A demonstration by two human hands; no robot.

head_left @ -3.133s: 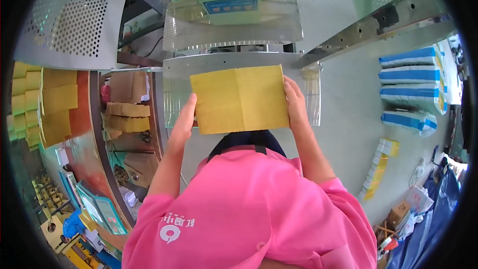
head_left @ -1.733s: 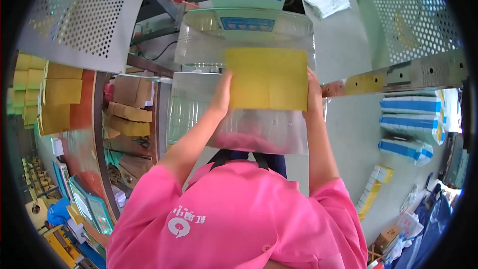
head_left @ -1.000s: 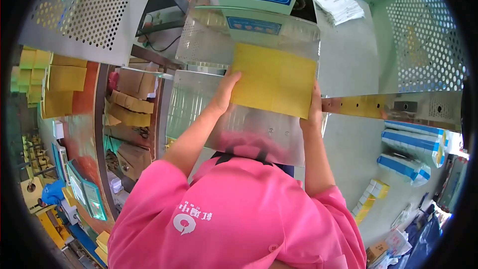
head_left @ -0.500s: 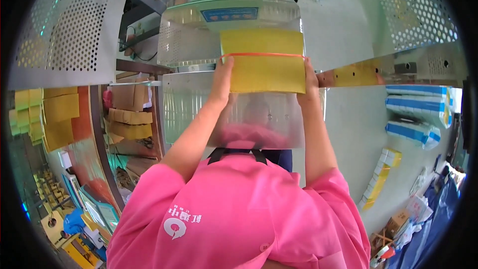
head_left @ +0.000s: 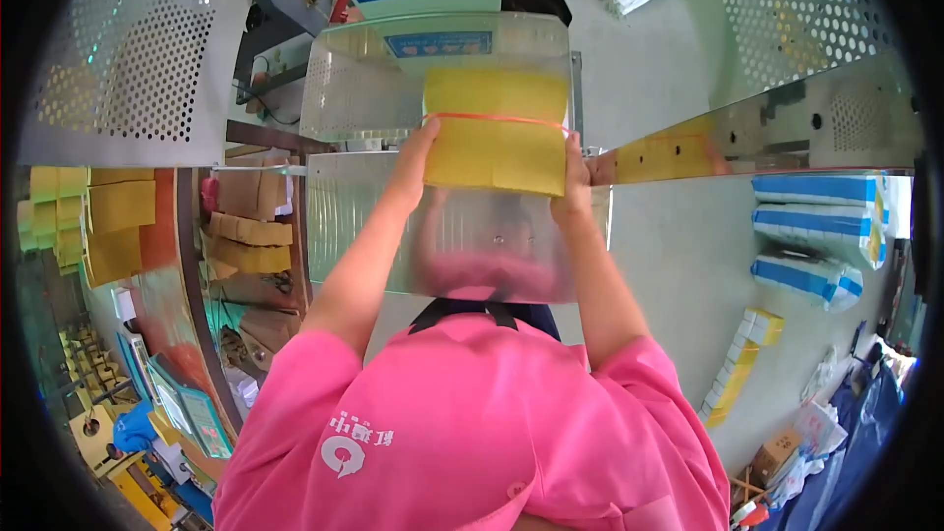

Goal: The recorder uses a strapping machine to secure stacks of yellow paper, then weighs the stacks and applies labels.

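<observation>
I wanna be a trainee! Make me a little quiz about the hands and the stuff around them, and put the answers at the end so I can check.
1. Pick one: what colour is the band running across the yellow paper bundle?
A) blue
B) red
C) black

2. True or false: only one hand is holding the bundle.

3. Fill in the blank: the blue-and-white wrapped packs are on the person's ____ side.

Key:
1. B, red.
2. False: the left hand holds its left side and the right hand its right side.
3. right.
</observation>
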